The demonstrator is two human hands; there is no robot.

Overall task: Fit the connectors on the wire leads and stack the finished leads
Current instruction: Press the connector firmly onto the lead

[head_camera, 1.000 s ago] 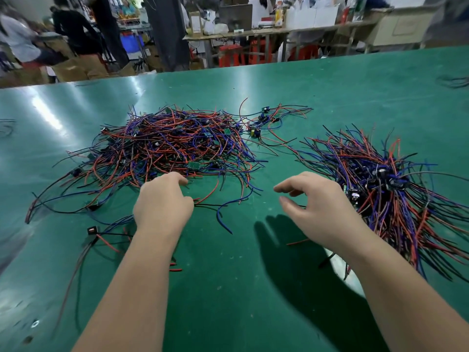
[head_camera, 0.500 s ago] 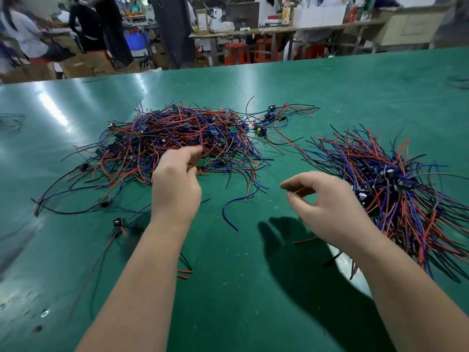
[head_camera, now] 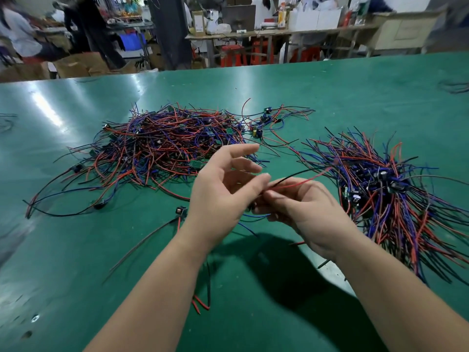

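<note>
Right hand (head_camera: 307, 214) grips a thin red-and-black wire lead (head_camera: 304, 179); whether the left hand (head_camera: 220, 191) grips it, I cannot tell. The free end may snag the tangled right pile (head_camera: 396, 199).

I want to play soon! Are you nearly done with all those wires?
Not nearly. The stacked bundle on the right looks finished. The left hand and right hand pinch one red-and-black lead between them. The big tangled pile on the left is left to do.
</note>
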